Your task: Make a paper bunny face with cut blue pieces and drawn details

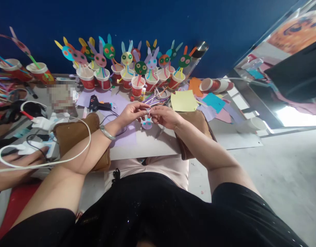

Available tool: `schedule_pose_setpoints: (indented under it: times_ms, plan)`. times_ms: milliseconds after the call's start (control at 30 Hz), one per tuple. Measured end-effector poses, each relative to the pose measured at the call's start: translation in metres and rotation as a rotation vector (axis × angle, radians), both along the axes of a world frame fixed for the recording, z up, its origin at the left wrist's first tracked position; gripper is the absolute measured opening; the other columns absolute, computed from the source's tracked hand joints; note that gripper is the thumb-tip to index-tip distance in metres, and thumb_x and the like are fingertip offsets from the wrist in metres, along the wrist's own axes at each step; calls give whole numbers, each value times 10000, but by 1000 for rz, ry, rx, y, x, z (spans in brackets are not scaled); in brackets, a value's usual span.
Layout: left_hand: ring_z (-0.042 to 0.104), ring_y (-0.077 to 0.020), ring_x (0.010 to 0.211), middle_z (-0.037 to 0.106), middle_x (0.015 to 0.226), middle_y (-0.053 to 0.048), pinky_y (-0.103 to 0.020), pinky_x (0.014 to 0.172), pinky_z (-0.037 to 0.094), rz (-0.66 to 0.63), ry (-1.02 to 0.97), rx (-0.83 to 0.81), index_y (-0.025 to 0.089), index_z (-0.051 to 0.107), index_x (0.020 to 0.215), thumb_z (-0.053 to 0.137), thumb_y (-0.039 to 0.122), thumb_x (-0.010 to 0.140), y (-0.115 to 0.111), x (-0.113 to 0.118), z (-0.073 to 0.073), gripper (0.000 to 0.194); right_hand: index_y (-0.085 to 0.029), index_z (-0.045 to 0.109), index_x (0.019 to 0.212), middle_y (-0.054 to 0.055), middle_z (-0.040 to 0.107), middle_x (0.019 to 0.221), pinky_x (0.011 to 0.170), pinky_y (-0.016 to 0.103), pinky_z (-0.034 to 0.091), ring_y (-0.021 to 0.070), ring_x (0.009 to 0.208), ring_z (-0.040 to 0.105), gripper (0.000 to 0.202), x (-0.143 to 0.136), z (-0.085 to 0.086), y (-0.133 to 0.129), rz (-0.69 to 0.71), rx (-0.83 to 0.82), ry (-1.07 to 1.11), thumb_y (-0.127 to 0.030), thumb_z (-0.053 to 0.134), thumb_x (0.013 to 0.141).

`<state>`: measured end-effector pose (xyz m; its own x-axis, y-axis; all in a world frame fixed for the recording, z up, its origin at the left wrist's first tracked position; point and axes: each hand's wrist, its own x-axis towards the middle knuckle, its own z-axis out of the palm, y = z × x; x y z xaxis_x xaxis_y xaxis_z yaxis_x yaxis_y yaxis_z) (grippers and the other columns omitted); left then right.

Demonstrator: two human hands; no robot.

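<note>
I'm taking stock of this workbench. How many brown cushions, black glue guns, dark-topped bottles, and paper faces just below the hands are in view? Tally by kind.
Brown cushions: 2
Black glue gun: 1
Dark-topped bottle: 1
Paper face: 1
Total: 5

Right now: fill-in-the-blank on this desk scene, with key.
1. Of the bare left hand and bare right hand, the square yellow paper sheet lies nearer the ____.
2. The arm wearing the round pale bangle is the ____ one.
3. The flat wall behind the red-and-white paper cups is coloured ____.

Missing words: right; left; blue.
</note>
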<state>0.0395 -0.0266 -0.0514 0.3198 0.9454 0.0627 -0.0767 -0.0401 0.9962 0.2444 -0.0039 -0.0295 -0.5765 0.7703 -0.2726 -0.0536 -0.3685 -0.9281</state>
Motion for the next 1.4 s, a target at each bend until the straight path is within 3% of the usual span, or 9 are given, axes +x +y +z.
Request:
schedule_pose_setpoints:
  times_ms: [233,567,733,900,1033,1167,1267,1333,1400]
  plan:
    - [675,-97,611,700,754,-1,-183,529,489,64,35,30,162,668,883,715,273,829,-1,2,1,132,-172,631,757,-21,699,661,448,185,381,49,470,520,354,-10,-14,3,-97,32,-58,-351,921,664]
    - [601,-81,554,647,640,12,-182,528,470,65,51,28,157,662,746,776,244,800,-2,1,5,153,-187,633,791,-36,672,648,482,225,391,72,500,519,383,-16,-19,-10,-142,259,-176,-433,880,633]
    - [579,-71,529,633,608,20,-178,522,451,63,42,-14,155,658,727,762,212,801,-3,2,6,140,-202,601,742,-38,605,625,541,256,397,95,542,494,266,-14,-29,-8,-167,524,-298,-425,745,744]
    - [619,-88,572,650,624,17,-183,542,467,102,39,-101,161,654,743,741,177,805,-1,2,5,108,-198,625,770,12,645,740,639,281,405,121,625,499,136,1,-28,-7,-172,974,-525,-312,607,843]
    - [623,-81,586,661,635,15,-174,535,447,128,17,-167,156,642,718,737,173,783,0,1,6,116,-177,690,861,73,700,862,706,293,434,158,714,568,165,24,-13,0,-56,1151,-782,-257,551,898]
    - [634,-73,595,686,665,9,-173,533,434,149,7,-213,163,602,678,730,165,756,0,2,7,149,-172,764,995,89,743,941,763,310,448,208,825,646,204,50,8,11,271,1076,-1148,-211,614,863]
    - [622,-63,562,692,667,13,-169,502,401,136,-16,-244,175,534,646,721,145,739,0,4,7,210,-183,778,1109,115,744,1092,802,328,460,255,966,682,293,64,18,12,568,1031,-1291,-191,656,843]
    - [613,-57,542,690,659,17,-168,491,397,130,-28,-257,178,515,644,727,135,728,-1,5,7,232,-179,757,1182,134,720,1180,813,330,467,268,1032,684,358,68,19,9,671,1010,-1313,-168,671,835]
    - [613,-56,535,691,652,20,-168,495,414,130,-41,-260,177,510,649,740,130,717,-1,6,6,244,-170,739,1178,148,699,1206,801,333,472,277,1051,683,357,68,18,6,685,1007,-1351,-139,666,830]
